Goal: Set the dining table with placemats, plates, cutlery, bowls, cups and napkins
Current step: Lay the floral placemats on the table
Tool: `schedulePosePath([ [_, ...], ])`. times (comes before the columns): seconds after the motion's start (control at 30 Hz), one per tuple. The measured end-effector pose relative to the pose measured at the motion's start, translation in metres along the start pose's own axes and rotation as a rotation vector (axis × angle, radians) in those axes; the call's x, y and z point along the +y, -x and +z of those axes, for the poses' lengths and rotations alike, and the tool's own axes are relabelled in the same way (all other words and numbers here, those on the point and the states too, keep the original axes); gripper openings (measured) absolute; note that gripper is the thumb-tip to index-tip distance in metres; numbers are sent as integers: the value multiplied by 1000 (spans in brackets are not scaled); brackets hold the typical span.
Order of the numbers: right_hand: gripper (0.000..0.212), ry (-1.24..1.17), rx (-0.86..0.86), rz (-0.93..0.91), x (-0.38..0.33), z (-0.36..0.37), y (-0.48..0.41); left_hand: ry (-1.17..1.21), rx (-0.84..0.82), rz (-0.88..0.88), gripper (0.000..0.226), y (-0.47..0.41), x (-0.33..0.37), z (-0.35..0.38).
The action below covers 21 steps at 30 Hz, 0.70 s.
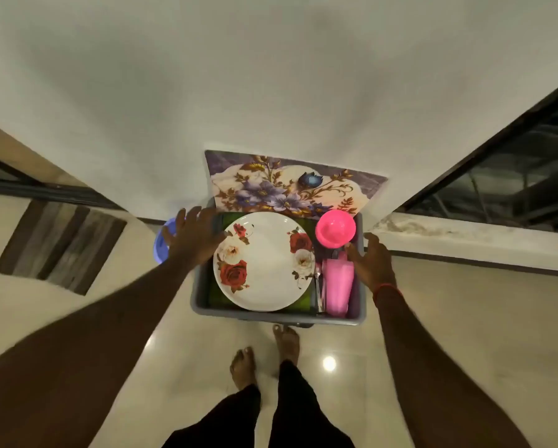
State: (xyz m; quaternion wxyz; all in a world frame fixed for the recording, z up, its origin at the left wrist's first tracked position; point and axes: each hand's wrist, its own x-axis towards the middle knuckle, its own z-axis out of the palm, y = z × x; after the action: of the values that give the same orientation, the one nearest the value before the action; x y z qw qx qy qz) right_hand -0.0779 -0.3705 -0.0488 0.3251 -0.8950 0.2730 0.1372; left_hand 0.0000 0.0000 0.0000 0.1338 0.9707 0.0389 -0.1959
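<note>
**Glossy floor, white wall, one tub holding the whole table setting**

Shiny pale floor tiles (465,318) are running up to a plain white wall (271,76), and no tabletop is showing anywhere, so I'm guessing the setting hasn't started yet.

Everything is sitting packed in a grey tub (271,315) near the person's bare feet (243,367). I can't tell what it's resting on.
- A rose-print plate (264,263) is lying flat on something green (214,292).
- A floral placemat (287,185) is standing on edge at the far side, probably because it's too wide to lie flat.
- A pink bowl (335,228) is sitting upside down at the far right.
- Stacked pink cups (337,286) are lying on their side, with cutlery (318,286) wedged between them and the plate.

The left hand (195,237) is hovering at the far-left corner with its fingers spread, holding nothing. The right hand (373,263) is sitting at the right rim with the thumb angled inward. Its fingers are hidden, so I can't tell if it's gripping. To me it's looking like a two-handed lift.

A blue round thing (161,244) is peeking out behind the left hand. That tall placemat is leaning near the wall and could tip.
</note>
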Motion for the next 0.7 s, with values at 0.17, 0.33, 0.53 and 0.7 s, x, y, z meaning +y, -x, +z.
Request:
schedulePosePath([
  [0.17, 74, -40, 7, 83, 20, 29, -36, 86, 35, -70, 61, -27, 12, 20],
  [0.33, 86, -21, -19, 155, 50, 57, -68, 113, -21, -180, 65, -35, 6, 52],
  [0.53, 57, -216, -27, 121, 65, 73, -102, 442, -32, -399, 66, -66, -33, 99],
  [0.7, 48, -248, -87, 56, 85, 77, -114, 518, -144, -484, 44, -81, -41, 119],
])
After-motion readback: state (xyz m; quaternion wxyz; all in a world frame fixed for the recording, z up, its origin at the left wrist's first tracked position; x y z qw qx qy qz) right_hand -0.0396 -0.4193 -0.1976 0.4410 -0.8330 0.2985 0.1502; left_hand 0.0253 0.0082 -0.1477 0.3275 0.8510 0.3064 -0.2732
